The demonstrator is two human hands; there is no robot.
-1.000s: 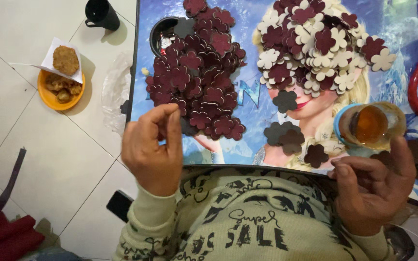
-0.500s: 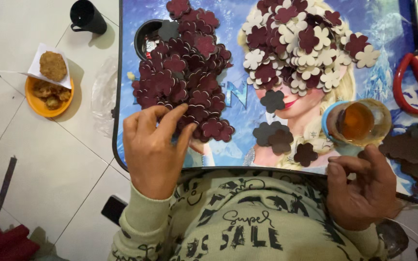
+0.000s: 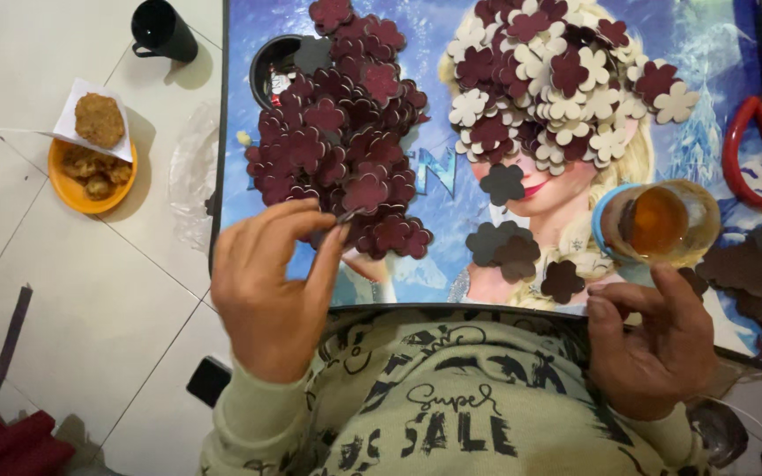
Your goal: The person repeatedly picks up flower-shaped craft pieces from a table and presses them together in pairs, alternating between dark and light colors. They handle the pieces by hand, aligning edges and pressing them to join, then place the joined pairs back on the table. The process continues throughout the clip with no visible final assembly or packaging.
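My left hand (image 3: 271,295) has its fingers (image 3: 328,256) pinched together at the near edge of the maroon pile (image 3: 341,150) — closed on what looks like one maroon flower (image 3: 365,192), though I can't tell if it's lifted free. A second ago this hand sat lower, thumb and forefinger raised off the pile; now it has reached in, so a piece is being picked. My right hand (image 3: 654,348) is loosely curled, fingers half closed on nothing I can see, just below the glue jar (image 3: 659,222); it has barely shifted. The jar sits on the desk (image 3: 434,176), a blue printed top, near a few loose dark flowers (image 3: 513,251). Past them, a mixed cream-and-maroon heap (image 3: 557,79) and more dark pieces at right. Red scissors (image 3: 760,150) lie at the far right. Off the desk, on the floor — an orange bowl (image 3: 90,172) of fried food and a black cup (image 3: 162,31).
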